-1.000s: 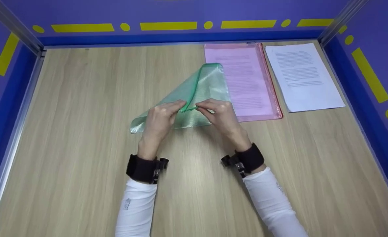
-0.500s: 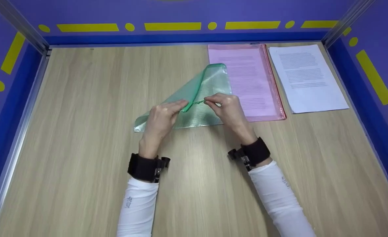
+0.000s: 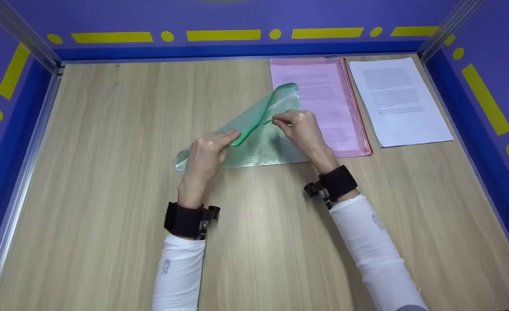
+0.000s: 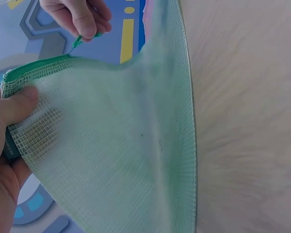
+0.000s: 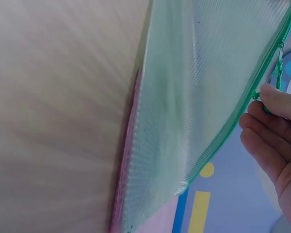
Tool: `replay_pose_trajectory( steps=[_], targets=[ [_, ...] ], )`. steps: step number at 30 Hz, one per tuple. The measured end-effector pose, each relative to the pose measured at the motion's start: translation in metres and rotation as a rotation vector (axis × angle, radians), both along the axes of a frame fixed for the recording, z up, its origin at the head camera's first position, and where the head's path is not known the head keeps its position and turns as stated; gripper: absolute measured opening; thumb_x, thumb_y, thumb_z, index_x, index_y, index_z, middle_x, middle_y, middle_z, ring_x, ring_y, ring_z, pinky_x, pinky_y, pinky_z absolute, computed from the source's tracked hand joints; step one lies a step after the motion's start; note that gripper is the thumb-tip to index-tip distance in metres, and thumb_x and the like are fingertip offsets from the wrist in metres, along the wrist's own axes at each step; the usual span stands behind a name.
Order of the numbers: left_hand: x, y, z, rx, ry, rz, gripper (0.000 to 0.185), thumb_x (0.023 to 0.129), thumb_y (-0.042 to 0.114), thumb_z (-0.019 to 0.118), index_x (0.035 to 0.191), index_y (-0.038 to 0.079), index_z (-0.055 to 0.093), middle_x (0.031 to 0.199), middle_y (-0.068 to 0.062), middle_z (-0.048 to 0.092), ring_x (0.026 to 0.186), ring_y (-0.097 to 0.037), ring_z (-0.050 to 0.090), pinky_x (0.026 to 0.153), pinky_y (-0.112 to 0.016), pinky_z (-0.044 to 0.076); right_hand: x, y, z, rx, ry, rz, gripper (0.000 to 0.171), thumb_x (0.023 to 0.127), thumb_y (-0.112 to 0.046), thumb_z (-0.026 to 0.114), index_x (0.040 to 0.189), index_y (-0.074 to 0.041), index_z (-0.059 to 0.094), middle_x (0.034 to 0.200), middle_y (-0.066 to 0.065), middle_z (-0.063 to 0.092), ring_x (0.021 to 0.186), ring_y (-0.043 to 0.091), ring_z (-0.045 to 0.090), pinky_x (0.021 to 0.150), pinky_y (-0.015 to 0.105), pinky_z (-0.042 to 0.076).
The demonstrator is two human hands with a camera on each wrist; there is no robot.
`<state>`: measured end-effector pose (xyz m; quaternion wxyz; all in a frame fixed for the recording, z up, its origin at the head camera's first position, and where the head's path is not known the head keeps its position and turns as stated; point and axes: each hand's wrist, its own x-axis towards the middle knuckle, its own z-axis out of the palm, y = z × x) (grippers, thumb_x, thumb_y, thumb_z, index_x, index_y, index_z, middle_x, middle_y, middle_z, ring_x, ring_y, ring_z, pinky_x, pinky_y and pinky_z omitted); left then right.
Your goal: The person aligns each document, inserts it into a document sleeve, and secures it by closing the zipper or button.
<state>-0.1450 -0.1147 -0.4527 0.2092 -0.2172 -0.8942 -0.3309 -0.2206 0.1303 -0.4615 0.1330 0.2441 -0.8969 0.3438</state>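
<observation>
Here, item by item. Green mesh zipper pouch (image 3: 258,138): flat translucent plastic envelope with a woven grid texture and a darker green zipper band along its raised edge; its lower edge rests on the wooden table (image 3: 107,172) at centre, while the zipper edge is lifted off the surface so the pouch stands tilted like a shallow tent, its far corner overlapping the pink pouch.

Left hand (image 3: 204,155): grips the near end of the zipper band, thumb pressed on the mesh and fingers curled behind it, as the left wrist view shows (image 4: 9,126).

Right hand (image 3: 301,129): pinches the small green zipper pull (image 4: 77,42) between thumb and fingertip, partway along the zipper band; remaining fingers loosely curled. The right wrist view shows the same pinch at the pouch's green edge (image 5: 269,104).

Pink zipper pouch (image 3: 323,103): flat, translucent, rectangular, with a red zipper band on its right long side and a printed sheet visible inside; lies at the back of the table, just beside the green one.

White printed sheet (image 3: 396,99): loose paper, lines of text, lying flat to the right of the pink pouch.

Surround: purple walls (image 3: 237,17) with yellow dashes and dots; black wrist straps (image 3: 185,220) over white sleeves.
</observation>
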Motion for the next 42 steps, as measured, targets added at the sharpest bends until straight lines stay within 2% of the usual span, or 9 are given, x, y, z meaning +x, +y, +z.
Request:
replay_pose_trajectory(
  steps=[12,20,26,36,42],
  targets=[
    [-0.001,-0.011,0.003,0.039,-0.017,0.085,0.029,0.087,-0.005,0.068,0.113,0.006,0.074,0.112,-0.013,0.074,0.102,-0.028,0.074,0.086,-0.034,0.06,-0.011,0.024,-0.002,0.042,0.003,-0.099,0.014,0.089,-0.009,0.072,0.096,0.001,0.077,0.09,0.019,0.076,0.081,0.032,0.075,0.074,0.039,0.061],
    [-0.001,-0.022,0.001,0.081,-0.027,0.113,0.032,0.086,-0.012,0.065,0.111,0.006,0.074,0.111,-0.012,0.075,0.102,-0.026,0.074,0.087,-0.033,0.059,-0.015,0.041,0.0,0.052,-0.034,-0.149,0.014,0.089,-0.009,0.071,0.098,0.001,0.077,0.095,0.021,0.076,0.084,0.034,0.075,0.076,0.041,0.061],
    [0.0,-0.03,0.004,0.127,-0.04,0.139,0.027,0.089,-0.009,0.064,0.11,0.005,0.075,0.109,-0.013,0.075,0.102,-0.027,0.074,0.086,-0.035,0.06,-0.017,0.056,0.001,0.05,-0.071,-0.208,0.016,0.089,-0.008,0.071,0.101,0.002,0.075,0.098,0.022,0.075,0.085,0.035,0.075,0.074,0.04,0.061],
    [0.0,-0.037,0.004,0.15,-0.048,0.202,0.03,0.087,-0.013,0.063,0.109,0.004,0.075,0.109,-0.013,0.076,0.102,-0.026,0.074,0.087,-0.034,0.06,-0.018,0.08,0.0,0.059,-0.033,-0.267,0.016,0.09,-0.009,0.071,0.099,0.003,0.076,0.095,0.023,0.075,0.085,0.039,0.074,0.078,0.046,0.06],
    [-0.001,-0.043,0.003,0.149,-0.032,0.219,0.031,0.087,-0.016,0.06,0.106,0.001,0.076,0.106,-0.014,0.076,0.1,-0.028,0.074,0.086,-0.035,0.06,-0.018,0.093,-0.003,0.067,-0.016,-0.285,0.015,0.089,-0.007,0.072,0.099,0.003,0.076,0.094,0.023,0.075,0.081,0.037,0.074,0.073,0.045,0.06]
  ],
)
